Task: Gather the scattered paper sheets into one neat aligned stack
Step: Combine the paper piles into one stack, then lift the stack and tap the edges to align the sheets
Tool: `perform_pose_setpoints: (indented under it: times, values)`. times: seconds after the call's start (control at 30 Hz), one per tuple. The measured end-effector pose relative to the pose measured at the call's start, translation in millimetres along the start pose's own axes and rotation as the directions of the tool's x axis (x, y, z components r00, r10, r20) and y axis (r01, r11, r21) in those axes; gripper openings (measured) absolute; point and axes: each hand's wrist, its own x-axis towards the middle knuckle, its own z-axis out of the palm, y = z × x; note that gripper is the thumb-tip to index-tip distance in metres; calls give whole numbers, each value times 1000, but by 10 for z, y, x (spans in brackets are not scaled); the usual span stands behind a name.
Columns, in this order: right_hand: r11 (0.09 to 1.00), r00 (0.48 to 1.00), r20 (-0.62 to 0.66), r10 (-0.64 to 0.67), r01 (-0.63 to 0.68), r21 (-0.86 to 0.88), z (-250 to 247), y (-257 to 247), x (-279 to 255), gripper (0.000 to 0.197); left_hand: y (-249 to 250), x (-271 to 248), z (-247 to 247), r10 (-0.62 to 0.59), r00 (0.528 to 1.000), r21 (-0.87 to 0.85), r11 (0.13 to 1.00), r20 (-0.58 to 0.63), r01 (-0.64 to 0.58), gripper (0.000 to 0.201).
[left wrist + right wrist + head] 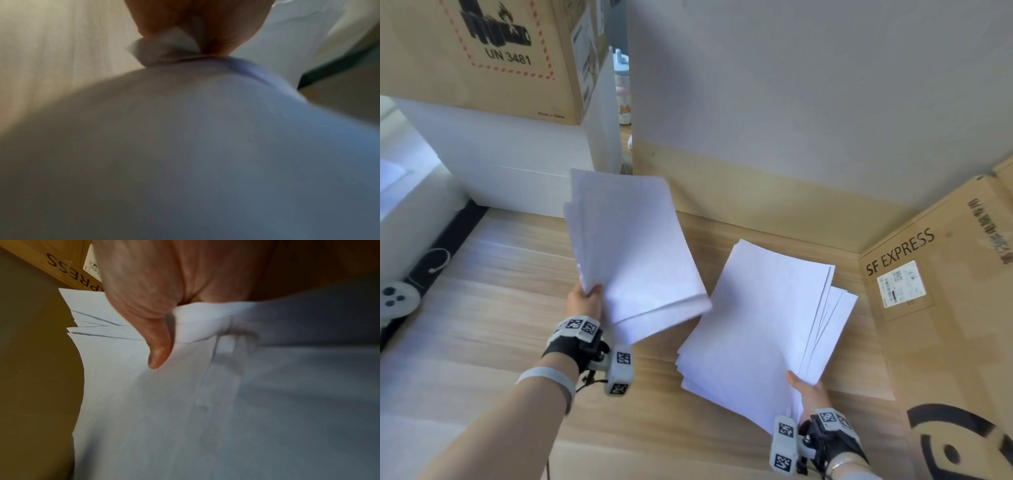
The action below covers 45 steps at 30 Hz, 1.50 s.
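Two bundles of white paper sheets are in hand above a wooden table (482,325). My left hand (585,303) pinches the near left corner of the left bundle (633,250), which is lifted and fanned a little at its edges. In the left wrist view the fingers (185,24) clamp that bundle's corner (164,43). My right hand (808,390) grips the near edge of the right bundle (756,322), whose sheets are splayed out to the right. The right wrist view has the thumb (156,344) pressed on top of the right bundle (185,402).
An SF EXPRESS cardboard box (945,308) stands close on the right. A cardboard panel (808,102) walls off the back. A white box (517,164) with a UN 3481 carton (482,58) on it stands back left. A game controller (395,301) lies at the left edge.
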Motion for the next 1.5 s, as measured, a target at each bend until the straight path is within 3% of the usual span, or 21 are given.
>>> perform_pose_setpoints:
  times: [0.07, 0.2, 0.37, 0.47, 0.53, 0.6, 0.63, 0.7, 0.73, 0.77, 0.83, 0.93, 0.97, 1.03, 1.07, 1.13, 1.23, 1.43, 1.5]
  values:
    - [1000, 1000, 4, -7, 7, -14, 9, -34, -36, 41, 94, -22, -47, -12, 1000, -68, 998, 13, 13, 33]
    - [999, 998, 52, -41, 42, -28, 168, -96, -110, 31, 190, -176, 165, -50, 971, 32, 999, 236, 43, 35]
    - [994, 988, 141, -69, 81, -79, 475, -234, -258, 29, 78, -390, 490, -34, 899, 283, 954, 438, -102, 39]
    - [995, 976, 198, -95, 98, -7, 568, -271, -293, 30, -1, -450, 571, -41, 873, 376, 911, 487, -167, 47]
    - [993, 966, 233, -114, 109, 34, 606, -291, -322, 22, -35, -445, 573, -65, 856, 348, 927, 513, -138, 64]
    - [994, 958, 268, -107, 103, 29, 626, -297, -321, 38, -53, -457, 559, -51, 826, 237, 966, 562, -102, 87]
    - [994, 957, 270, -105, 109, 1, 635, -286, -308, 36, -54, -470, 556, -33, 818, 191, 977, 574, -95, 99]
    - [990, 957, 268, -115, 131, -45, 649, -269, -280, 11, -47, -502, 547, 6, 810, 134, 986, 586, -104, 122]
    - [990, 958, 268, -106, 126, -58, 663, -287, -303, 12, -51, -509, 546, 19, 814, 100, 991, 581, -95, 130]
    - [993, 960, 264, -91, 108, -53, 688, -318, -339, 30, -58, -508, 544, 35, 819, 49, 996, 572, -76, 136]
    - [999, 974, 225, -16, 22, -23, 713, -380, -411, 83, -43, -519, 538, 42, 836, -12, 999, 547, -42, 126]
    - [996, 980, 197, 29, -45, 78, 745, -525, -474, 104, 132, -628, 534, 33, 898, 76, 994, 438, -74, 75]
    - [997, 981, 194, -16, 0, 84, 763, -591, -479, 89, 179, -650, 551, 44, 913, 95, 991, 406, -90, 66]
    - [986, 978, 137, -159, 165, -33, 806, -747, -520, 21, 278, -694, 583, 79, 920, 73, 991, 383, -115, 53]
    - [972, 969, 122, -213, 223, -73, 814, -825, -552, 8, 327, -714, 604, 96, 919, 46, 991, 382, -123, 47]
    - [947, 944, 102, -313, 319, -43, 822, -962, -593, 21, 423, -753, 624, 133, 923, -15, 991, 362, -137, 40]
    - [914, 910, 87, -405, 406, 7, 819, -1095, -625, 19, 550, -746, 637, 203, 923, -111, 978, 325, -176, 47]
    - [864, 856, 133, -499, 480, 151, 796, -1226, -649, 35, 730, -755, 535, 380, 836, -316, 911, 396, -265, 61]
    - [855, 851, 111, -513, 495, 155, 803, -1249, -653, 30, 776, -764, 518, 420, 808, -382, 885, 414, -265, 77]
